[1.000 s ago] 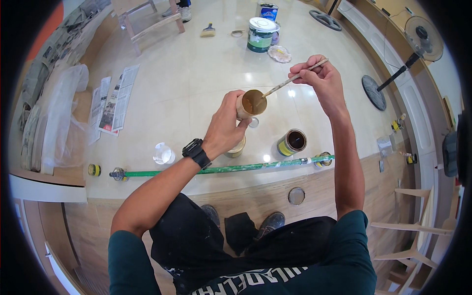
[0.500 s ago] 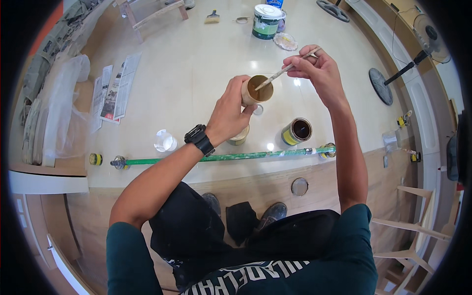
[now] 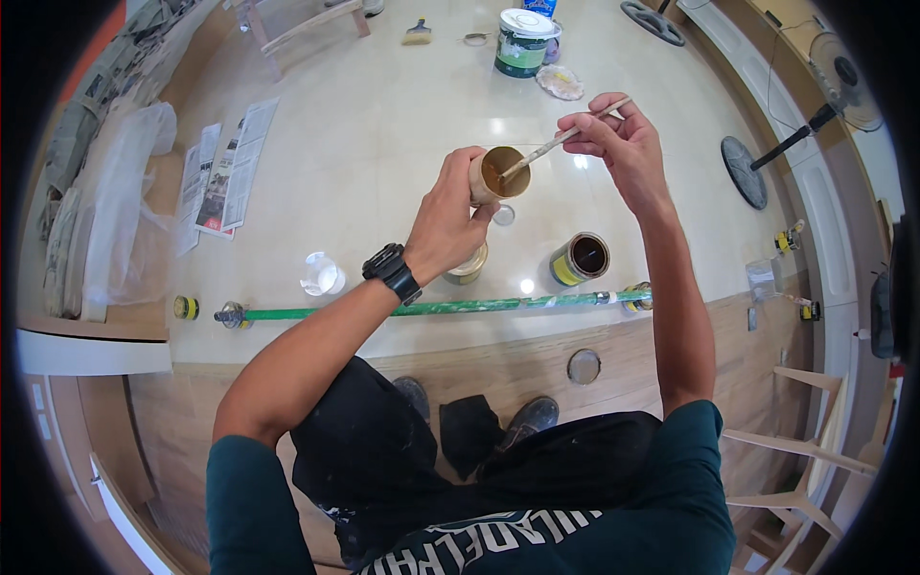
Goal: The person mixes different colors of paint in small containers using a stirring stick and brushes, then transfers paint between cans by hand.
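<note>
Presently, you are holding a beige cylindrical cup point(image 3: 481, 185) in your left hand point(image 3: 445, 215), and its fingers and thumb are curving around the outer wall. The cup is hanging above the glossy tiled floor point(image 3: 345, 182) in front of you, and a brown substance point(image 3: 493, 180) is showing inside. Your right hand point(image 3: 623, 149) is pinching a thin, stained stick point(image 3: 563, 140) in a narrow grip; the stick is slanting down leftward, and its lower end is reaching into the cup. I cannot tell whether this end is touching the bottom. Near the cup, a small round lid point(image 3: 505, 215) is lying on the floor. To the right, a metal can point(image 3: 563, 269) of dark liquid point(image 3: 588, 255) is standing, while another can point(image 3: 468, 271) is hiding partly under your left hand. Closer to you, a green pole point(image 3: 479, 307) is lying crosswise. Farther away, a lidded green bucket point(image 3: 519, 57) is standing, and a flat paintbrush point(image 3: 417, 37) is lying to its left.
</note>
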`<action>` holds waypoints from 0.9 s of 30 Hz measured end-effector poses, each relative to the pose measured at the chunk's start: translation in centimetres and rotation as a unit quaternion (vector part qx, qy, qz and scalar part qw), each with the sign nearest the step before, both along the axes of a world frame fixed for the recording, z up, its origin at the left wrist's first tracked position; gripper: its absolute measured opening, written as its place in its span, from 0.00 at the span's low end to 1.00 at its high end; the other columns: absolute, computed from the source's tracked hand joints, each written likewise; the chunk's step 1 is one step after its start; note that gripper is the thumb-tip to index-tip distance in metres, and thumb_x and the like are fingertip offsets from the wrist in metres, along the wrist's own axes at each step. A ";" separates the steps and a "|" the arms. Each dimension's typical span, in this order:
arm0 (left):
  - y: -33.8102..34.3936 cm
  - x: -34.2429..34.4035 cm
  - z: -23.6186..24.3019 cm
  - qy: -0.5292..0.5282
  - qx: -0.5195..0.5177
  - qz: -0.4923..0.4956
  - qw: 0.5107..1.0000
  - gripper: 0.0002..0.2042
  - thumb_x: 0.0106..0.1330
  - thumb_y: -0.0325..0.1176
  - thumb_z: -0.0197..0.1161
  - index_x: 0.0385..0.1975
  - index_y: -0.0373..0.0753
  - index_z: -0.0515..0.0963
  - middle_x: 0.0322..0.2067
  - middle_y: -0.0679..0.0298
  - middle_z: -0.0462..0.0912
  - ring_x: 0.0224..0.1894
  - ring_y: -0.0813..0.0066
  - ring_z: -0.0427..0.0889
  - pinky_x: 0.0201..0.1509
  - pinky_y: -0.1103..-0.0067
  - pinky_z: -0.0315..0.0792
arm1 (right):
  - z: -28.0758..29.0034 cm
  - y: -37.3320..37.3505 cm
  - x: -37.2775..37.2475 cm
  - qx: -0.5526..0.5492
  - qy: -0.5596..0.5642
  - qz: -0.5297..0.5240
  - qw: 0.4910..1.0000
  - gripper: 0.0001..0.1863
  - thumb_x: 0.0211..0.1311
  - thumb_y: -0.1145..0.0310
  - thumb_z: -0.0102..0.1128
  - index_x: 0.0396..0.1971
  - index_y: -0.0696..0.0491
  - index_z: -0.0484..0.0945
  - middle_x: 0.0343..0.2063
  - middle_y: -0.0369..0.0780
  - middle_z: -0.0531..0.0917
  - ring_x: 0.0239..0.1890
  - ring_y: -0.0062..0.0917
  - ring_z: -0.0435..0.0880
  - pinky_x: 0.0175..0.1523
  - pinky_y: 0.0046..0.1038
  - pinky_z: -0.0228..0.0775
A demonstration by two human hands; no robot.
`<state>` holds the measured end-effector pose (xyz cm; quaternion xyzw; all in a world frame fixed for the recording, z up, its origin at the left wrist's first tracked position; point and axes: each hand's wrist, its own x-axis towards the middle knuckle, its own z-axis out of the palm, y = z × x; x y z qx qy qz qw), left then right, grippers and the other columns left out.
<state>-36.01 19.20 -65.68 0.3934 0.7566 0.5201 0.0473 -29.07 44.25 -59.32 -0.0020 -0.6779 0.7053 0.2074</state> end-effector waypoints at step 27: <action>-0.4 -0.4 -1.1 -0.034 -0.014 0.008 0.999 0.28 0.66 0.21 0.66 0.64 0.39 0.62 0.55 0.55 0.74 0.50 0.63 0.79 0.47 0.71 0.77 | -0.3 0.0 -0.6 0.073 -0.016 -0.156 0.985 0.18 0.66 0.61 0.74 0.37 0.58 0.74 0.28 0.44 0.86 0.27 0.24 0.88 0.33 0.24 0.83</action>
